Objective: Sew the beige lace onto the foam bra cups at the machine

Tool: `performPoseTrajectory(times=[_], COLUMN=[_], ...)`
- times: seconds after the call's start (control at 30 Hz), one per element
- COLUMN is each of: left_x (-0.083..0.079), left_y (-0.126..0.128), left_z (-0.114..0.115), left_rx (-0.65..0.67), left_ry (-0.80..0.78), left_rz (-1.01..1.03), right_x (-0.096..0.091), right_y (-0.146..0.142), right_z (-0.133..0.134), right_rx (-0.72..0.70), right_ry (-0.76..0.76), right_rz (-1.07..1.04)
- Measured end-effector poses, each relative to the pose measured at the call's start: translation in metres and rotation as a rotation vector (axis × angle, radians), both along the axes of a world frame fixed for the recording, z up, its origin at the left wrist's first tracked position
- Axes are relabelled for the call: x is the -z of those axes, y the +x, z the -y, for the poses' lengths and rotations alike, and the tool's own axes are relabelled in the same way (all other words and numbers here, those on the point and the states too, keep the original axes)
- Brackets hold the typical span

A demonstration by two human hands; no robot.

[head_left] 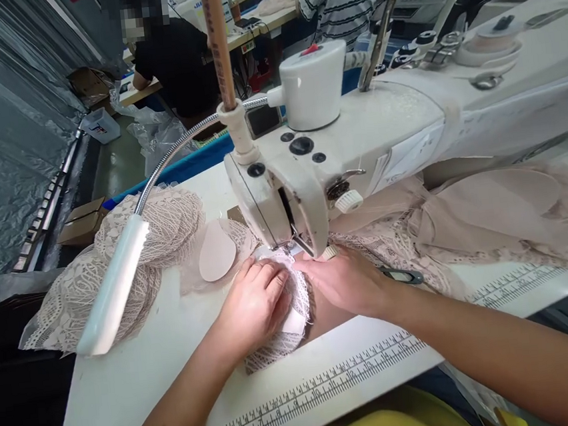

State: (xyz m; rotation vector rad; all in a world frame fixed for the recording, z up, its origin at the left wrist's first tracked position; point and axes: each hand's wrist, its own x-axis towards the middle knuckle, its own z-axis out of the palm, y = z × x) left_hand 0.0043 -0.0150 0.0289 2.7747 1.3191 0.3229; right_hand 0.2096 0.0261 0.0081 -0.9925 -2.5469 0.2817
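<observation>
A lace fabric piece (300,308) with a pale lining lies under the needle area of the white sewing machine (283,200). My left hand (262,295) rests over its left side, with fingers bent and pressed onto the lace. On the other side, my right hand (343,281) grips the fabric's edge close to the presser foot; its fingertips are partly hidden by the machine head. Plain beige fabric (326,313) spreads beneath my right hand. Beside my right wrist lie small dark thread snips (401,275), partly covered.
Stacked lace pieces (149,226) and a lamp (115,289) on a bendable neck stand at left. A beige cup-shaped pad (217,249) lies near the needle. More beige lace fabric (490,213) is heaped at right. A printed ruler (321,390) runs along the table's front edge. Two people sit beyond.
</observation>
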Motion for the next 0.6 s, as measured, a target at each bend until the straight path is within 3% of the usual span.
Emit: performPoseTrajectory(times=[0.17, 0.6], left_x=[0.011, 0.011], left_y=[0.001, -0.008], left_z=[0.002, -0.008], left_rx=[-0.011, -0.040], left_ry=[0.012, 0.007], left_rz=[0.024, 0.058], right_x=[0.002, 0.000], right_y=[0.002, -0.002], right_z=[0.000, -0.004], right_rx=[-0.105, -0.046], right_ry=[-0.040, -0.041], right_rz=[0.006, 0.066])
